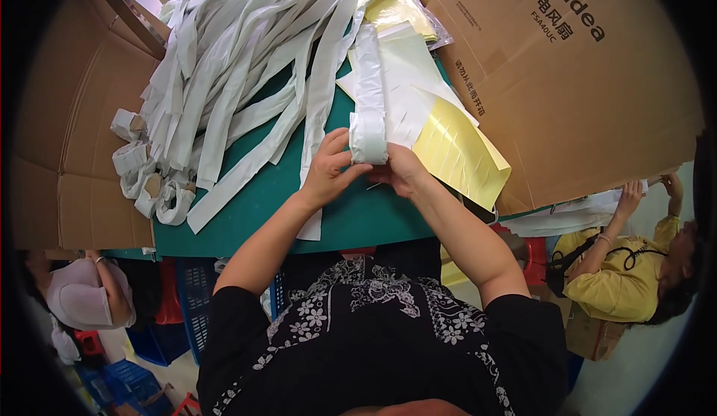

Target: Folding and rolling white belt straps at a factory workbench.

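Observation:
A white fabric-like strip [367, 65] runs toward me over the table, its near end wound into a flat roll [368, 138]. My left hand [332, 166] grips the left side of the roll, thumb along its near edge and fingers against its side. On the other side my right hand [405, 171] also holds it; some of its fingers are hidden under the roll. Several loose white strips [239, 50] lie heaped at the far left. Finished-looking small white rolls [173, 201] sit at the heap's near left edge.
Yellow-and-white backing sheets [459, 151] lie right of the roll on the green table [231, 229]. Cardboard walls stand at left [82, 117] and right [582, 95]. One person in yellow [624, 274] works at right, another in a light top [86, 293] is at left. Blue crates [196, 289] stand below.

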### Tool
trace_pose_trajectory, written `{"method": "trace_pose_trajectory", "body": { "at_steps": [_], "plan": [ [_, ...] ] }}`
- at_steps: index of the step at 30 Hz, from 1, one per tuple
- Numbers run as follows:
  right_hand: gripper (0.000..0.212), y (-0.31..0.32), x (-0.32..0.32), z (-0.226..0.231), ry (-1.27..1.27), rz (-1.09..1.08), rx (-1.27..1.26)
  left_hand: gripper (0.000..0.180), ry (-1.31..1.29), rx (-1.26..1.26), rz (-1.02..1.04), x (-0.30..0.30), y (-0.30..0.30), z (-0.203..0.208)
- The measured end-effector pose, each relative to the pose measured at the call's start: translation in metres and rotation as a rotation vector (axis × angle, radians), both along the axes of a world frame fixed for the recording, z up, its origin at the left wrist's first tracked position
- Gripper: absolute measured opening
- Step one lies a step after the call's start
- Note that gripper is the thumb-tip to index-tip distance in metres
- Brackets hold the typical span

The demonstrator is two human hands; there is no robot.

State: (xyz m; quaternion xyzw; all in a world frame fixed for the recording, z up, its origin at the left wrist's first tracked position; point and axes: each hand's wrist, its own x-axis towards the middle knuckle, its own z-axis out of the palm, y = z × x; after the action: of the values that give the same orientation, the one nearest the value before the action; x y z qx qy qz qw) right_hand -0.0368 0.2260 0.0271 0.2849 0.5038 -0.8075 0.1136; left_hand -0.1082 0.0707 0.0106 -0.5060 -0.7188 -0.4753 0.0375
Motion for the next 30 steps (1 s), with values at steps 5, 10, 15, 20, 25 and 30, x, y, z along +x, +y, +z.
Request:
{"method": "trace_pose_trajectory", "body": {
  "at_steps": [5,10,15,20,25,30],
  "plan": [
    [0.034,0.019,-0.006,-0.018,0.301,0.009,-0.588,0.016,-0.072,0.072,-0.126,0.009,0.004,0.007],
    [0.041,0.030,-0.022,-0.014,0.534,0.046,-0.420,0.014,-0.231,0.034,-0.133,0.013,-0.001,0.014],
    [0.053,0.029,-0.024,-0.015,0.487,0.099,0.020,0.028,-0.824,-0.003,-0.050,-0.001,0.004,0.015],
    [0.050,0.024,-0.024,-0.017,0.574,0.113,0.236,0.029,-1.235,0.080,-0.103,-0.014,0.022,0.039],
    [0.044,0.014,-0.017,-0.011,0.636,0.084,0.412,0.028,-1.507,-0.003,-0.116,-0.024,0.022,0.048],
    [0.033,0.025,-0.018,-0.006,0.941,0.175,0.860,0.032,-1.633,-0.010,-0.192,-0.025,0.011,0.032]
  ]
}}
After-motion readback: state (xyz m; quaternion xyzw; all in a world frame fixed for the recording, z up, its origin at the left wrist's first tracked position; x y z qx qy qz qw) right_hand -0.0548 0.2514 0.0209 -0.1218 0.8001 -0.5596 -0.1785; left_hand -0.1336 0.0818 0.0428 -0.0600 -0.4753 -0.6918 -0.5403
